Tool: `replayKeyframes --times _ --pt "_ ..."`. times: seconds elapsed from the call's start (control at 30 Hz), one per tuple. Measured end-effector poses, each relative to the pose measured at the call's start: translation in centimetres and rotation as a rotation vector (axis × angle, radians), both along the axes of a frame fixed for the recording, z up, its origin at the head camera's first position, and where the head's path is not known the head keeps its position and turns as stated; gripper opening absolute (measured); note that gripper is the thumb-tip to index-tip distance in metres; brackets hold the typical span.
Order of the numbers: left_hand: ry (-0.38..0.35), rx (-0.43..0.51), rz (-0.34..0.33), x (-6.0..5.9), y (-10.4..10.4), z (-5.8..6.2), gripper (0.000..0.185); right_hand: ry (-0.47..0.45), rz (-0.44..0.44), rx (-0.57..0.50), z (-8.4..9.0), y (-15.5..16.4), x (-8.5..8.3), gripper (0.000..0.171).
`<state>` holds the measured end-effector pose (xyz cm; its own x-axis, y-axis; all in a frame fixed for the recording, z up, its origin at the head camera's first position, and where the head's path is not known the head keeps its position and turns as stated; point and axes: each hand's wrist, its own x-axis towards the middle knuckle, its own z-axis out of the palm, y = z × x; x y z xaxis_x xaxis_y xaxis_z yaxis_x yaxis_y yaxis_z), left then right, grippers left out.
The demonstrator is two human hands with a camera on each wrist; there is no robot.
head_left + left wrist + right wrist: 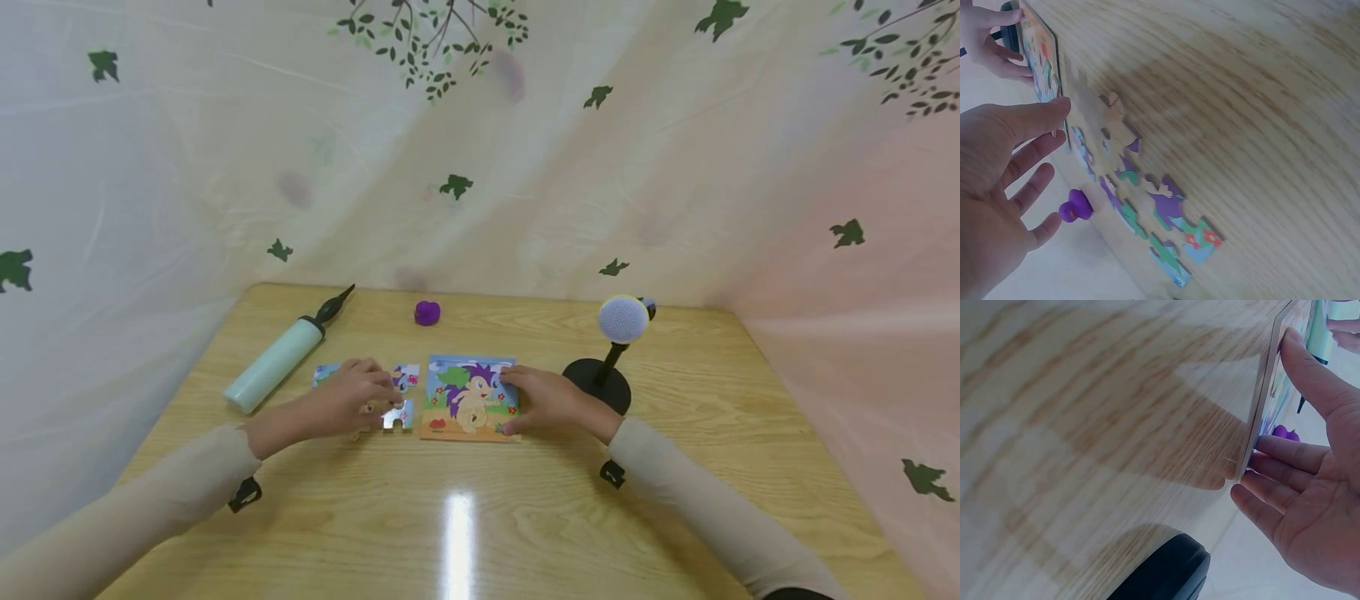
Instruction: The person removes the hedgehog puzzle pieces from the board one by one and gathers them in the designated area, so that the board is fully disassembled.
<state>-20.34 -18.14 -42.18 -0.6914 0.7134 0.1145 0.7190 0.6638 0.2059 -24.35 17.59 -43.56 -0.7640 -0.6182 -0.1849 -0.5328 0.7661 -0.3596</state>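
Observation:
A square puzzle board (470,398) with a purple-haired hedgehog picture lies on the table. My right hand (551,398) rests along its right side. In the right wrist view the thumb (1313,375) lies on the board's face, while the straight fingers reach its edge. Left of the board, my left hand (352,400) pinches a jigsaw piece (397,414) between thumb and index finger. The held piece shows mostly as a thin edge in the left wrist view. Several loose jigsaw pieces (1169,200) lie under and beside this hand, partly hidden by it in the head view.
A pale green hand pump (273,367) with a black nozzle lies at the left. Toward the back sits a small purple toy (427,313). A round-headed object on a black stand (609,379) is close to my right hand. A cloth backdrop (525,233) hangs behind the table.

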Motion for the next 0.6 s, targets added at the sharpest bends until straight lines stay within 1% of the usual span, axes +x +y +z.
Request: replayKeyframes --times 0.17,0.4,0.6 --pt "-0.031 -0.018 -0.005 -0.38 0.04 -0.48 0.031 -0.003 -0.002 0.003 0.04 -0.05 0.08 0.088" --pt "-0.071 -0.004 -0.012 -0.68 0.03 -0.62 0.029 -0.014 -0.01 0.001 0.2 -0.13 0.31 0.088" --pt "-0.096 -0.014 -0.009 -0.98 0.06 -0.91 0.028 -0.004 0.007 -0.002 0.21 0.1 0.25 0.089"
